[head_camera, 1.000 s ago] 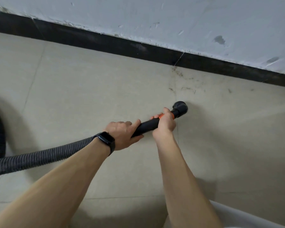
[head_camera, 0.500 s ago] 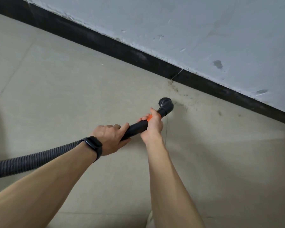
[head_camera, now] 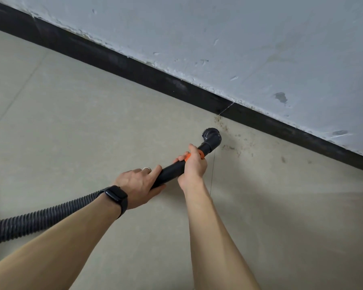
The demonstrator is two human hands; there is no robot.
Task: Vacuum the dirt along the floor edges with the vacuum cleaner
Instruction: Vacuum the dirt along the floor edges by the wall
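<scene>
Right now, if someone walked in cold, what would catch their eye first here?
At mid-frame the left hand and right hand both grip a black vacuum wand, its ribbed hose trailing off left. The round brush nozzle sits at the edge of dark dirt specks on the pale floor, close to the black baseboard running diagonally under a scuffed grey wall.

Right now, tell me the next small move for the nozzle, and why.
Probably slide the brush nozzle slightly right, along the skirting: dirt specks lie on the tile just right of it, and left hand and right hand grip the wand.
</scene>
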